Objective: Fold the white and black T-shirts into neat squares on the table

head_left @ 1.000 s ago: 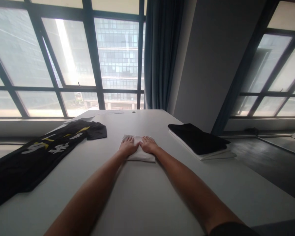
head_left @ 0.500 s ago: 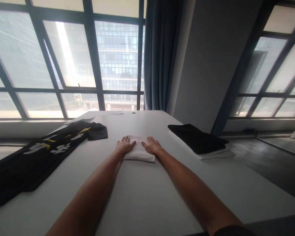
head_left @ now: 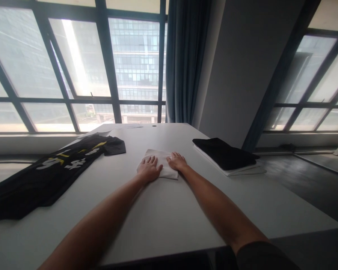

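Observation:
A white folded cloth (head_left: 169,173), which looks like a garment, lies flat on the white table (head_left: 163,210) in front of me. My left hand (head_left: 150,168) rests palm down on its left part, fingers spread. On its upper right edge lies my right hand (head_left: 177,161), also palm down with the fingers stretched out. Neither hand grips the cloth. Parts of the cloth are hidden beneath both hands.
Spread along the table's left side is a black T-shirt (head_left: 81,159) with white and yellow print. A folded stack topped by a black garment (head_left: 225,153), white ones below it, sits at the right edge. Paper sheets (head_left: 132,126) lie at the far end.
My left hand has slid right and a little nearer across the cloth, and my right hand has shifted slightly. The cloth now looks turned a little. The view has tilted slightly down.

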{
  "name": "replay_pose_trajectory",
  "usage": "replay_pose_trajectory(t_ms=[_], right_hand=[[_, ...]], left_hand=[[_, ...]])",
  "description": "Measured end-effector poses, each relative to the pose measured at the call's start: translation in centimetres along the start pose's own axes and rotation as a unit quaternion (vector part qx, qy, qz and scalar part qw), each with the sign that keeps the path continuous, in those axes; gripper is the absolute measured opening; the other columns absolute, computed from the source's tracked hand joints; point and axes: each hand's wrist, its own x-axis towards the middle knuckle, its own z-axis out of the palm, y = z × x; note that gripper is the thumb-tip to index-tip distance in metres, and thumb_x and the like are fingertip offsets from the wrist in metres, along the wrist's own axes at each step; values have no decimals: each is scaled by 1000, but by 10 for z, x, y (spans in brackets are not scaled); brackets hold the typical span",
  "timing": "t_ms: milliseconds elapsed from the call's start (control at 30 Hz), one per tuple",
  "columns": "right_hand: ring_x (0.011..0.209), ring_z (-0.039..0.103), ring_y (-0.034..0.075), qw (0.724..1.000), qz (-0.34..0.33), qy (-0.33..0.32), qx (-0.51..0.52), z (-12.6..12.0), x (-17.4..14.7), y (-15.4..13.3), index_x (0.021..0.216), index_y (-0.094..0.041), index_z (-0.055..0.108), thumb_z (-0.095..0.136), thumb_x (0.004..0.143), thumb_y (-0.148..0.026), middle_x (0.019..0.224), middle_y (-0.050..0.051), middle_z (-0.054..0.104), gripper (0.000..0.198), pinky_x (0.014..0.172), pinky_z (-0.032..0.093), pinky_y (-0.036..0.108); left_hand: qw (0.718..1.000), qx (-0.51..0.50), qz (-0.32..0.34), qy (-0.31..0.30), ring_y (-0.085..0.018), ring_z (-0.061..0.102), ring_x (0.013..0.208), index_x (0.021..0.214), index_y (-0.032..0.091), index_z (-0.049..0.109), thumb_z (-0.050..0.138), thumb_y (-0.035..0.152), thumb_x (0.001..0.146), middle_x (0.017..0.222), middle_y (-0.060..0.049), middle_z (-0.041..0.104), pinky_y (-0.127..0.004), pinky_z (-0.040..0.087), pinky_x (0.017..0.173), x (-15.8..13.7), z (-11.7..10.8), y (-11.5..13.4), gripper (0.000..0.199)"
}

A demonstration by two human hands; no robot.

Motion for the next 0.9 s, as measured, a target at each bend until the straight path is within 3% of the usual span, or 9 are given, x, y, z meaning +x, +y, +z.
replay_pose_trajectory(t_ms=[100, 200, 333, 433, 533, 667, 767, 833, 900], right_hand=[[143, 33, 32, 999, 13, 40, -16, -9, -7, 1, 149, -6, 40, 34, 94, -61, 154, 21, 37, 78, 115, 27, 47], [129, 50, 37, 997, 63, 47, 5, -23, -10, 6, 135, -4, 56, 58, 79, -66, 137, 27, 55, 84, 104, 41, 45], [105, 67, 32, 989, 56, -15, 136, -36, -7, 16, 104, -12, 73, 78, 66, -46, 108, 17, 73, 52, 86, 51, 35], [91, 70, 25, 972, 50, -7, 230, -35, -4, 18, 103, -12, 70, 75, 72, -34, 101, 12, 74, 39, 76, 53, 30], [83, 68, 21, 945, 47, 41, 320, -31, 0, 18, 108, -11, 64, 69, 74, -24, 101, 11, 72, 37, 70, 54, 29], [91, 64, 20, 946, 25, 172, 275, -29, 5, 25, 99, -13, 62, 65, 69, -12, 102, 10, 70, 30, 84, 51, 30], [97, 64, 19, 922, 34, 255, 291, -32, 11, 34, 111, -15, 60, 58, 74, -11, 106, 9, 69, 38, 90, 49, 28], [102, 64, 19, 904, 66, 275, 319, -32, 14, 42, 122, -15, 56, 61, 77, -15, 113, 11, 68, 46, 91, 48, 27], [106, 65, 23, 900, 112, 236, 348, -29, 17, 49, 125, -12, 56, 67, 77, -25, 115, 15, 68, 51, 90, 49, 29]], left_hand=[[999, 2, 42, -2, -27, 21, 150, 154, 15, 33, 21, 59, 97, 162, -13, 25, -47, 16, 119, -6, -4, -14, 73], [999, 0, 53, 7, -29, 20, 150, 154, 19, 33, 23, 64, 95, 162, -11, 24, -52, 13, 119, -15, -14, -45, 75], [999, 2, -52, -3, -33, 19, 150, 154, 15, 32, 25, 69, 92, 162, -15, 21, -57, 15, 117, -30, -21, -94, 83], [995, -6, -99, -14, -33, 21, 149, 152, 13, 37, 25, 68, 92, 161, -17, 25, -57, 18, 117, -41, -20, -118, 82], [996, -3, -92, -3, -30, 23, 149, 148, 18, 42, 25, 62, 95, 160, -15, 28, -55, 19, 118, -48, -18, -124, 72], [996, 31, -87, -17, -28, 21, 150, 149, 16, 41, 25, 54, 97, 161, -13, 28, -53, 20, 118, -54, -19, -120, 65], [995, 43, -84, -27, -28, 21, 150, 150, 13, 39, 23, 53, 98, 161, -13, 27, -51, 20, 119, -55, -22, -118, 67], [995, 43, -83, -26, -28, 21, 150, 149, 14, 39, 23, 52, 99, 161, -13, 27, -51, 21, 118, -56, -22, -119, 66], [995, 44, -83, -21, -28, 22, 150, 149, 16, 40, 24, 52, 99, 161, -13, 28, -51, 21, 118, -56, -22, -120, 64]])
